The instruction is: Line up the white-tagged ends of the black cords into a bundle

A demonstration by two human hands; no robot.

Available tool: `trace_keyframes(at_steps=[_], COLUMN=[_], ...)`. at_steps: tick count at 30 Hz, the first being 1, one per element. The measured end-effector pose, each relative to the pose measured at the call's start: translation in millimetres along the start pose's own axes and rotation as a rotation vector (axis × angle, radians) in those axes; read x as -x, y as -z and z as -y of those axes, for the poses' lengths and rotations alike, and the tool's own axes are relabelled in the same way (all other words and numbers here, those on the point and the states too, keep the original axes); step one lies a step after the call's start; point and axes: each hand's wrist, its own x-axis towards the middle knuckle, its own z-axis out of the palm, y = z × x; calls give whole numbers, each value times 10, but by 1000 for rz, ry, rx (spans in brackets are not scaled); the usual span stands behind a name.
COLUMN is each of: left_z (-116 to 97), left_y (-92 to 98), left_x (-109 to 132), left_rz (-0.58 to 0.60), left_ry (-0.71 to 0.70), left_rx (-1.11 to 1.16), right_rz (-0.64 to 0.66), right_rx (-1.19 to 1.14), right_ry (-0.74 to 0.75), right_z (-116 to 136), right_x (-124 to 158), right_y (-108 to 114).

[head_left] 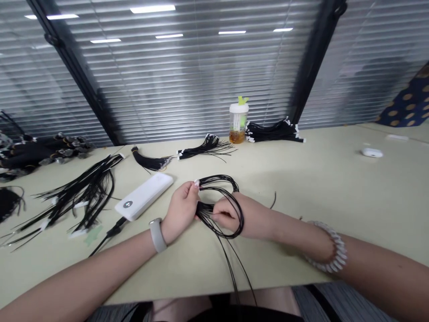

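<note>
Near the front of the table, my left hand point(183, 205) is closed on a bundle of thin black cables point(236, 206) with a small white connector point(197, 183) at its fingertips. The cables curve in loops to the right, and a few loose ends hang down past the table's front edge. My right hand point(239, 214) reaches in among the loops from the right, its thumb and forefinger pinched on the cables close to the left hand. Some of its fingers are hidden behind the loops.
A white power bank point(145, 196) with a plugged-in black lead lies left of my hands. Several black cable bundles point(83, 188) lie at left; more point(273, 132) sit along the back beside a lidded cup point(237, 121). A white earbud case point(372, 153) rests at right on the table point(335, 188).
</note>
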Motion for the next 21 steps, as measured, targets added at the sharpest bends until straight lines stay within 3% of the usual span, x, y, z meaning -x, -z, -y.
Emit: trace_keyframes(at_steps=[5, 21], left_z=[8, 9], left_y=[-3, -13], left_x=[-1, 51], left_rz=[4, 48], left_ry=[-6, -51], left_rx=[4, -38], right_rz=[-1, -12], right_rx=[19, -162], right_ry=[-63, 60], right_z=[23, 11], right_x=[12, 4], right_y=[30, -99])
